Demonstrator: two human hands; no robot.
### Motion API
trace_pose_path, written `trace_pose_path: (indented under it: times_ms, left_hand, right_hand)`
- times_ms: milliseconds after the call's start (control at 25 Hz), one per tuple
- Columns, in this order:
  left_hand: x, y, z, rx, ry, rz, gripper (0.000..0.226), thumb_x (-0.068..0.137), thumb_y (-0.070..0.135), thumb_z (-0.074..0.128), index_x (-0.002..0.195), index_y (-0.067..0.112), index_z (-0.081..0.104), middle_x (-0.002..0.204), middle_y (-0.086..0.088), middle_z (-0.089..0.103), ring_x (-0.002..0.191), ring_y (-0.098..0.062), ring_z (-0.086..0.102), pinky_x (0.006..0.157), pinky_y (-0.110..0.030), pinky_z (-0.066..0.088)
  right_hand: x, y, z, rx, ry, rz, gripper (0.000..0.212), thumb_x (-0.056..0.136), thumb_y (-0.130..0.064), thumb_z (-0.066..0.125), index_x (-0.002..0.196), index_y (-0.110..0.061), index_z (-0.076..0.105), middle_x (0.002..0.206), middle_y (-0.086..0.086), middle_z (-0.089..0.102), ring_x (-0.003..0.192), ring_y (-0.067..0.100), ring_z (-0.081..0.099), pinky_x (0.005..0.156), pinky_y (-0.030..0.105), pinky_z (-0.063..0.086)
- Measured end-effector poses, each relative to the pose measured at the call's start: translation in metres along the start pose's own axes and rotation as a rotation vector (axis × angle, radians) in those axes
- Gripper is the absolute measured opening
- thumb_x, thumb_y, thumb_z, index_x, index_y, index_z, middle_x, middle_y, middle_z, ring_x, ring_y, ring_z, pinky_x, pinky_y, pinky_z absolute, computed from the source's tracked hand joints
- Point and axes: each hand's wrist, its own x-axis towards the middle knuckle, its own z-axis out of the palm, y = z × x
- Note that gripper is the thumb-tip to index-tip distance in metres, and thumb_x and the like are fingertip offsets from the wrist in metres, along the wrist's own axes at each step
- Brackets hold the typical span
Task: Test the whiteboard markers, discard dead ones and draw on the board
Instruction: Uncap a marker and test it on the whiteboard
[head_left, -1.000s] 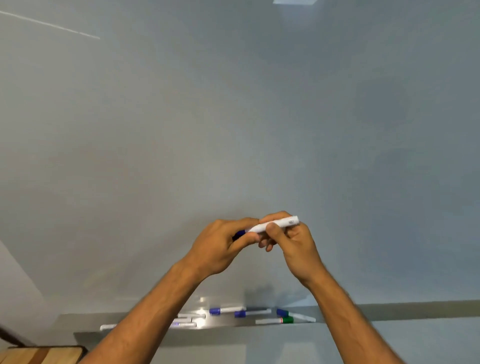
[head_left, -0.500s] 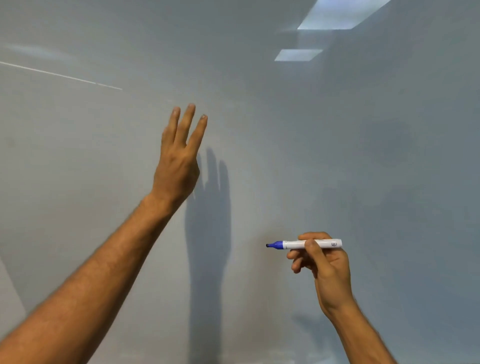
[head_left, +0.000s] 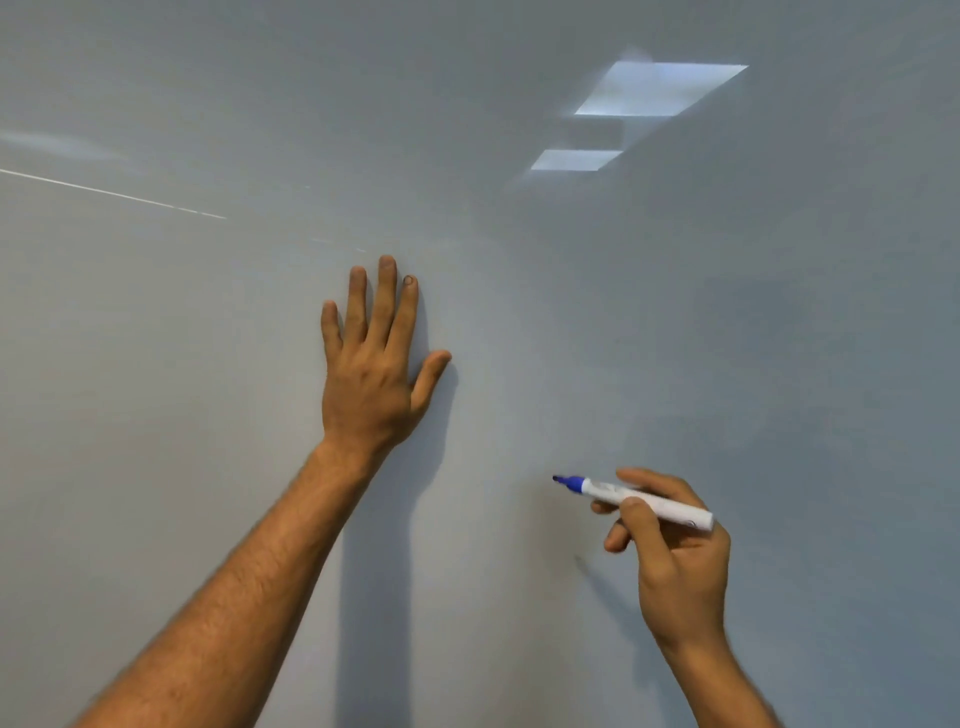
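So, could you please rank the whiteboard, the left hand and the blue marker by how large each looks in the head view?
1. Whiteboard, fills the frame.
2. Left hand, flat on the board.
3. Blue marker, partly hidden by the right hand gripping it.

Uncapped blue-tipped white marker (head_left: 636, 500), near-horizontal, tip left, before whiteboard (head_left: 519, 312)

One whiteboard (head_left: 727, 338) fills the view. One whiteboard marker (head_left: 639, 500) is there, white-barrelled with a blue uncapped tip. Two hands show: one left hand (head_left: 371, 374) laid flat with its five fingers straight, and one right hand (head_left: 670, 551) curled round the marker. Two bare forearms reach up from below. Two bright rectangular light reflections (head_left: 660, 89) sit on the board, and one thin pale line (head_left: 111, 193) crosses its left side
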Motion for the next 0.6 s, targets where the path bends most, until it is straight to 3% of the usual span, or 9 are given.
trace_pose_path:
  times_ms: [80, 160, 280, 400, 520, 600]
  left_hand:
    - [0.001, 0.000, 0.000, 0.020, 0.021, 0.001, 0.079, 0.099, 0.059, 0.039, 0.158, 0.011, 0.022, 0.166, -0.014, 0.014, 0.154, -0.036, 0.007, 0.123, -0.055, 0.003]
    - [0.001, 0.001, 0.000, 0.025, 0.040, -0.010, 0.081, 0.097, 0.061, 0.041, 0.158, 0.012, 0.022, 0.166, -0.013, 0.015, 0.154, -0.035, 0.008, 0.122, -0.058, 0.003]
    - [0.000, 0.001, 0.002, 0.041, 0.055, -0.022, 0.082, 0.095, 0.063, 0.040, 0.158, 0.015, 0.022, 0.167, -0.010, 0.014, 0.154, -0.032, 0.006, 0.120, -0.061, 0.001]
    - [0.000, 0.001, 0.002, 0.047, 0.070, -0.020, 0.082, 0.095, 0.063, 0.040, 0.158, 0.015, 0.022, 0.167, -0.010, 0.015, 0.154, -0.032, 0.006, 0.120, -0.061, 0.002]
    - [0.000, 0.000, 0.003, 0.034, 0.076, -0.023, 0.081, 0.094, 0.061, 0.042, 0.158, 0.015, 0.022, 0.167, -0.010, 0.015, 0.155, -0.032, 0.006, 0.121, -0.062, 0.004]
    - [0.000, 0.000, 0.003, 0.027, 0.081, -0.020, 0.081, 0.095, 0.061, 0.041, 0.158, 0.015, 0.022, 0.166, -0.010, 0.015, 0.154, -0.033, 0.006, 0.121, -0.062, 0.005]
  right_hand:
    - [0.016, -0.014, 0.017, -0.040, 0.007, -0.126, 0.013, 0.086, -0.022, 0.067, 0.094, -0.029, 0.074, 0.084, 0.001, 0.076, 0.067, 0.019, 0.070, 0.061, 0.030, 0.057]
    - [0.034, -0.023, 0.033, -0.165, 0.014, -0.292, 0.017, 0.085, -0.027, 0.062, 0.097, -0.031, 0.073, 0.084, -0.008, 0.074, 0.068, 0.015, 0.068, 0.060, 0.033, 0.056]
    - [0.055, -0.027, 0.055, -0.317, 0.066, -0.490, 0.024, 0.089, -0.023, 0.061, 0.106, -0.013, 0.074, 0.083, 0.000, 0.073, 0.062, 0.018, 0.065, 0.055, 0.029, 0.052]
    - [0.068, -0.022, 0.069, -0.375, 0.098, -0.557, 0.032, 0.093, -0.027, 0.059, 0.114, -0.006, 0.072, 0.089, 0.004, 0.074, 0.063, 0.015, 0.065, 0.054, 0.023, 0.054]
    - [0.072, -0.017, 0.079, -0.414, 0.082, -0.583, 0.036, 0.095, -0.030, 0.058, 0.118, -0.006, 0.070, 0.096, 0.005, 0.075, 0.069, 0.006, 0.061, 0.063, 0.011, 0.048]
    - [0.069, -0.013, 0.084, -0.435, 0.046, -0.615, 0.035, 0.095, -0.029, 0.058, 0.118, -0.005, 0.070, 0.100, 0.006, 0.076, 0.071, 0.010, 0.064, 0.065, 0.013, 0.048]
